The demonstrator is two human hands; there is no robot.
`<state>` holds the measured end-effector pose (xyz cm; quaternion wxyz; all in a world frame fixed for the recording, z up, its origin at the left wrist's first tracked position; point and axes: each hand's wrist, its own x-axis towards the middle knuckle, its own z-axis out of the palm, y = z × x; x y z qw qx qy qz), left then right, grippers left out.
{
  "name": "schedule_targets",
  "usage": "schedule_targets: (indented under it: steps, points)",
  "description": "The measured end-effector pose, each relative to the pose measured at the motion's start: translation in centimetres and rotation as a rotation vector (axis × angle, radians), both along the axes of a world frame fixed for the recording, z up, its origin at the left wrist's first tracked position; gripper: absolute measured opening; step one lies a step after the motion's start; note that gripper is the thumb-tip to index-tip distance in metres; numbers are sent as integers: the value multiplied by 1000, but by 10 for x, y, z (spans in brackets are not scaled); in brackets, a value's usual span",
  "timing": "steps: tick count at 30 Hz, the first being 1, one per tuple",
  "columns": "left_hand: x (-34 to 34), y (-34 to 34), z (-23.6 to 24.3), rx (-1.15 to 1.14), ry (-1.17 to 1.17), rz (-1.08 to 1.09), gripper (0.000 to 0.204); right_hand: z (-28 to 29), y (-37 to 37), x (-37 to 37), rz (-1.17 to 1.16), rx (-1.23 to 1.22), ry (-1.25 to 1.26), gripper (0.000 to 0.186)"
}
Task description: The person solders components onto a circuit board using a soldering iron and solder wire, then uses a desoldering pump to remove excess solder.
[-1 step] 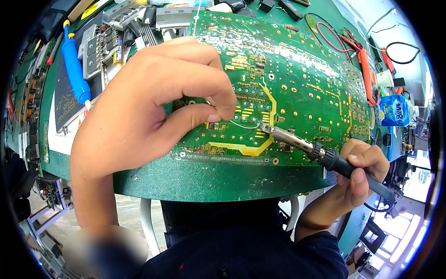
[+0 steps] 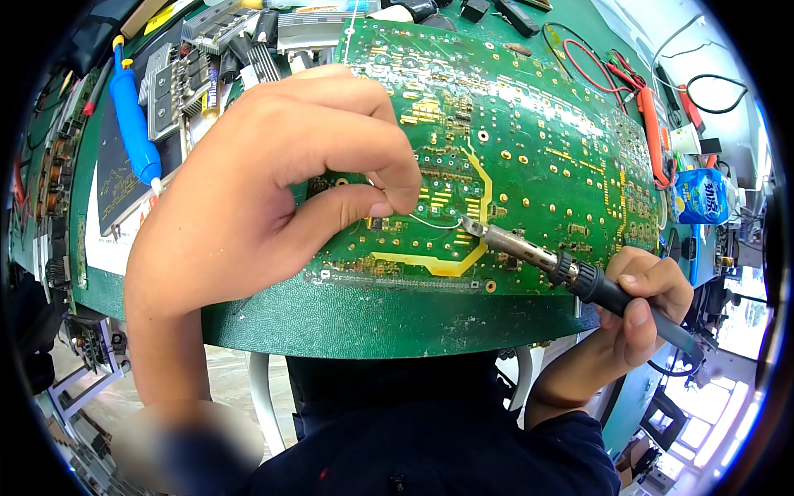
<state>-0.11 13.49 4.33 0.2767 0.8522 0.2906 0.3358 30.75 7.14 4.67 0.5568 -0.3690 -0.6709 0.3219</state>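
Note:
A large green circuit board [image 2: 521, 223] lies on the green bench top, its solder points and gold pads facing up. My left hand [image 2: 281, 178] hovers over the board's left part, thumb and forefinger pinched on a thin silvery solder wire [image 2: 433, 225]. The wire curves right to the tip of a soldering iron [image 2: 529, 250]. My right hand [image 2: 649, 302] grips the iron's black handle from the lower right. Wire and tip meet at the gold pads beside a wide yellow trace; whether solder is melting there is too small to tell. My left hand hides part of the board.
A blue desoldering pump [image 2: 132, 124] lies at the left near metal heat sinks [image 2: 169, 91]. Red test leads [image 2: 649, 124] run along the board's right, near a blue packet [image 2: 700, 197]. The bench's curved front edge [image 2: 397, 335] is close to my body.

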Motion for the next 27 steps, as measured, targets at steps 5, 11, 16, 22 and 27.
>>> schedule_targets:
  steps: [5, 11, 16, 22, 27]
  points:
    - [1, 2, 1, 9, 9, -13, 9, 1, -1, 3, 13, -11, -15, 19]
    - [1, 1, 2, 15, 23, -6, 9, 1, -1, 6, 35, -13, -20, 20]
    - [0, 1, 1, 28, 9, 4, 8, 0, 0, 6, 52, -13, -30, 23]
    - [0, -1, -1, 30, 10, 9, 9, -2, 2, 6, 59, -10, -19, 23]
    - [2, 2, -1, 34, 9, -4, 9, 0, 1, 6, 54, -15, -26, 24]
